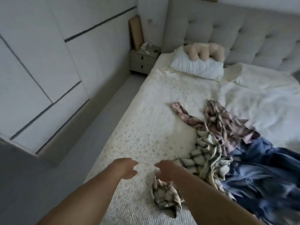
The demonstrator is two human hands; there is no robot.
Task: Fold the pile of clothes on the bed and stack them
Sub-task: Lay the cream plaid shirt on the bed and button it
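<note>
Progress: the task stands at its start. No folded garment and no stack is visible anywhere on the bed [146, 124]. All clothing remains loose and crumpled.

Left to right across the near part of the bed:

1. Left hand [125, 168]. It hovers over bare bedspread near the bed's left edge. The fingers are loosely curled and spread, the thumb apart from them. It holds nothing and touches no garment.

2. Right hand [164, 170]. It sits just beside the left hand, over the near end of the cream plaid shirt [204, 158]. The fingers curl downward at a bunched part of that shirt, which trails toward the near edge. Motion blur hides whether the cloth is pinched; the grip cannot be told.

3. Pile of clothes [227, 143]. It lies right of centre and runs toward the right edge. The cream plaid shirt is nearest the hands. A pink plaid shirt [219, 120] lies beyond it, one sleeve extended toward the left. Blue jeans [259, 172] lie at the right, touching both shirts.

Remaining: every garment must be separated, flattened, folded and stacked. The bare bedspread on the left half appears suitable as the folding area.
</note>
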